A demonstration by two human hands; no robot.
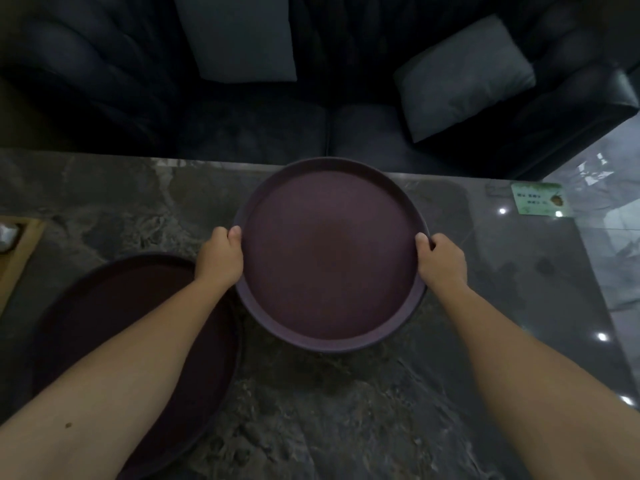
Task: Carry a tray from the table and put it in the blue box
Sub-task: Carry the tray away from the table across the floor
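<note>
Purple round tray sits between my hands over the marble worktop, left grip and right grip both clamped on opposite rims to keep it level, blue box nowhere in view.

a second dark round tray lies at the near left. a green card sits at the far right. beyond, a dark sofa holds two grey cushions. glossy floor shows right.
</note>
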